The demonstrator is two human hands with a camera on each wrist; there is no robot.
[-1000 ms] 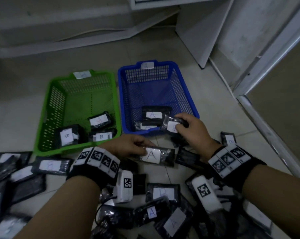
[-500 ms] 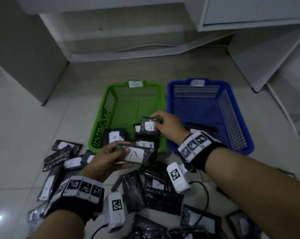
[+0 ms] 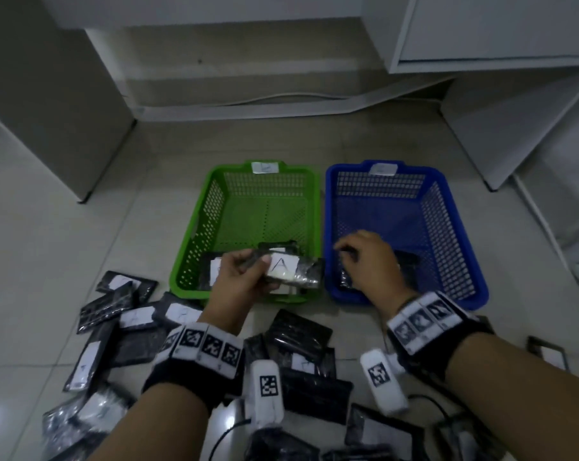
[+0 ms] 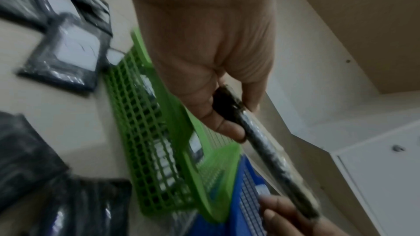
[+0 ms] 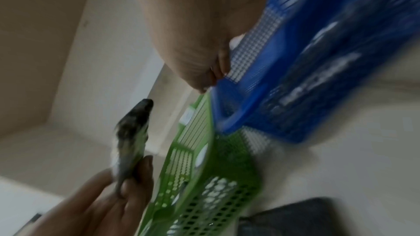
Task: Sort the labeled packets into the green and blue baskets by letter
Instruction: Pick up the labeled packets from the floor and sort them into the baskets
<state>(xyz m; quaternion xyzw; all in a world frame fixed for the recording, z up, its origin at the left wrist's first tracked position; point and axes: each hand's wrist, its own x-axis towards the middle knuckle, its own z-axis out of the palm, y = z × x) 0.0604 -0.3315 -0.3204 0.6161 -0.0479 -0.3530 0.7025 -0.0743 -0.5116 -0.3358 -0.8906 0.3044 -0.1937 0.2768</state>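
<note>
My left hand (image 3: 244,274) pinches a black packet labelled A (image 3: 286,269) above the front right corner of the green basket (image 3: 195,234). The left wrist view shows the packet (image 4: 261,141) edge-on between thumb and fingers. My right hand (image 3: 367,257) hovers over the front left of the blue basket (image 3: 461,234), fingers loosely curled, nothing in them. In the right wrist view the blue basket (image 5: 318,60) lies just past the fingertips (image 5: 219,67). Labelled packets (image 3: 278,249) lie in the green basket's front. Dark packets (image 3: 409,264) lie in the blue one, partly hidden by my hand.
Many loose black packets (image 3: 131,321) cover the tiled floor in front of the baskets and under my forearms. White cabinets (image 3: 494,28) stand behind and to the right, and a grey panel (image 3: 48,94) stands at the left. A cable (image 3: 281,98) runs along the back wall.
My right hand no longer holds the B packet it carried over the green basket and has moved right over the blue basket. The left hand has lifted the A packet forward over the green basket's front.
</note>
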